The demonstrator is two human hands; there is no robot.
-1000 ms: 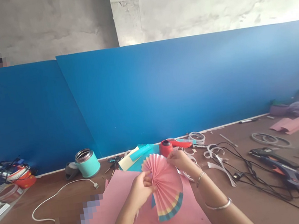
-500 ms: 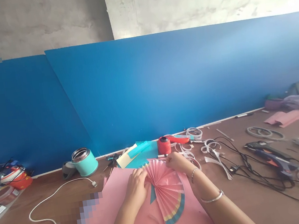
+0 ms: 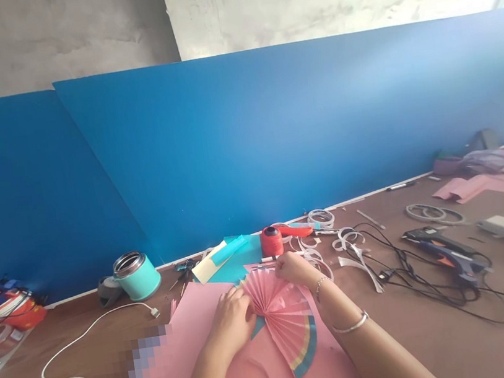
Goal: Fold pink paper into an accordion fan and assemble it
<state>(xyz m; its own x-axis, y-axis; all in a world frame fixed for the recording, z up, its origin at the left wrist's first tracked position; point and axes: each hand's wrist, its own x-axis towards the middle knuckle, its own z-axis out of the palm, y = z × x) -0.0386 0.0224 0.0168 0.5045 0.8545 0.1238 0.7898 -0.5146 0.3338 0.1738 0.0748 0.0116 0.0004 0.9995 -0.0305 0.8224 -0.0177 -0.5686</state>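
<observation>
A pleated pink paper fan with a yellow and teal border lies spread over a large pink sheet. My left hand rests at the fan's left side, its fingers curled on the pleats near the gathered middle. At the fan's upper right edge, my right hand is closed with fingertips pinching the paper. A small teal piece shows below my left fingers. The fingertips of both hands are partly hidden.
Behind the fan lie teal paper, a red container and curled white strips. A mint cup and white cable are left. Glue guns with black cords lie right. A blue partition borders the table.
The fan's lower bordered part has swung slightly to the right. My right hand stays at the upper edge and my left hand near the middle. The camera view has shifted a little.
</observation>
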